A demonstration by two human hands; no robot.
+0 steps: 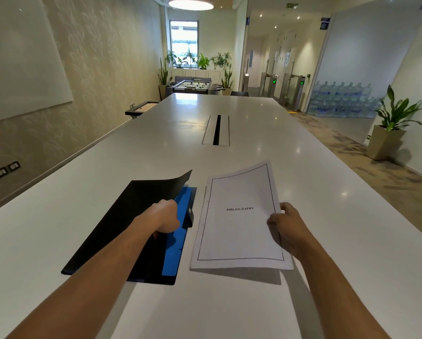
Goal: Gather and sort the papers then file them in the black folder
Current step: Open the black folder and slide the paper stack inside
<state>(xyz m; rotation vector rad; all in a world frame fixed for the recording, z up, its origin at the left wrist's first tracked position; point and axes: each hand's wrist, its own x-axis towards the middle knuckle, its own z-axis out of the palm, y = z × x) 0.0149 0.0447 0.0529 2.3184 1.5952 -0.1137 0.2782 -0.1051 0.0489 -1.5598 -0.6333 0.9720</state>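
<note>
Left hand (164, 216) lifts one black plastic folder's (112, 223) cover; right hand (284, 225) pinches one white printed paper stack (239, 216) above white surface (327, 216).

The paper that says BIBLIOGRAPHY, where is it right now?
In the head view, the BIBLIOGRAPHY paper is on the right, held at its right edge by the right hand, just beside the open black folder on the white table.

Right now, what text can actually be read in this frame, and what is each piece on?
"BIBLIOGRAPHY": printed mid-page on the top sheet of the papers.
"EXIT": ceiling sign, faint, only just legible.
Blue wall signs: too small to read.
Black folder: no text visible.
</note>
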